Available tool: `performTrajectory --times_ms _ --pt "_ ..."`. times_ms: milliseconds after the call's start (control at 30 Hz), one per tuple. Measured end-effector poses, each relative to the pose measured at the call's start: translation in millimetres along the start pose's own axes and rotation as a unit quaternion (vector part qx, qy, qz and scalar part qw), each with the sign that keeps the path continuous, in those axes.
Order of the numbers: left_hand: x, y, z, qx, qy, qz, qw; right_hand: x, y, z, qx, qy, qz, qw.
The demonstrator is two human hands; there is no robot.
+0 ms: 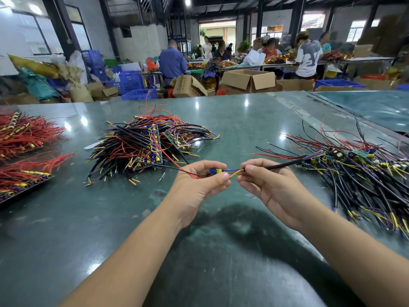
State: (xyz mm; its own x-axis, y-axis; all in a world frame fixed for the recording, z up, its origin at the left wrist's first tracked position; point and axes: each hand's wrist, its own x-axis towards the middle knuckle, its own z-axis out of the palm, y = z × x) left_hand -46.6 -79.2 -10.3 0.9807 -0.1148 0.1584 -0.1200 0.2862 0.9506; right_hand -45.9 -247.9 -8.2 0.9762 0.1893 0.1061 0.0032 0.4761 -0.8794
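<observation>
Above the green table (221,251), my left hand (199,185) pinches a small circuit board (214,172) with blue and yellow parts; a red and a black wire trail from it to the left. My right hand (265,185) pinches the blue and yellow leads (234,171) of a black sheathed cable (285,165) that runs off to the right. The leads span the short gap between the two hands and reach the board.
A heap of wired boards (146,145) lies in the middle of the table, another heap (358,173) on the right. Trays of red-wired parts (20,151) sit at the left. Beyond the table edge are cardboard boxes (247,80), blue crates and seated workers.
</observation>
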Motion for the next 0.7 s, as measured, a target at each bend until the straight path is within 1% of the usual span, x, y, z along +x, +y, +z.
performTrajectory --times_ms 100,300,500,567,700 --pt "0.4 0.0 -0.8 0.004 0.007 0.000 1.000 -0.2 -0.1 -1.1 0.001 0.000 -0.001 1.000" --pt "0.0 -0.7 -2.0 0.048 0.013 0.018 0.999 -0.1 0.2 -3.1 -0.012 -0.023 0.009 1.000" --pt "0.3 1.2 -5.8 0.083 -0.010 0.019 0.996 -2.3 -2.3 -3.8 0.001 -0.043 0.006 0.999" --pt "0.4 0.7 -6.8 0.084 -0.001 0.022 0.996 -1.6 -0.5 -3.5 0.017 -0.018 0.000 1.000" --pt "2.3 0.1 -9.4 0.083 0.041 0.036 0.995 6.1 -1.3 -4.6 0.031 0.094 -0.030 0.995"
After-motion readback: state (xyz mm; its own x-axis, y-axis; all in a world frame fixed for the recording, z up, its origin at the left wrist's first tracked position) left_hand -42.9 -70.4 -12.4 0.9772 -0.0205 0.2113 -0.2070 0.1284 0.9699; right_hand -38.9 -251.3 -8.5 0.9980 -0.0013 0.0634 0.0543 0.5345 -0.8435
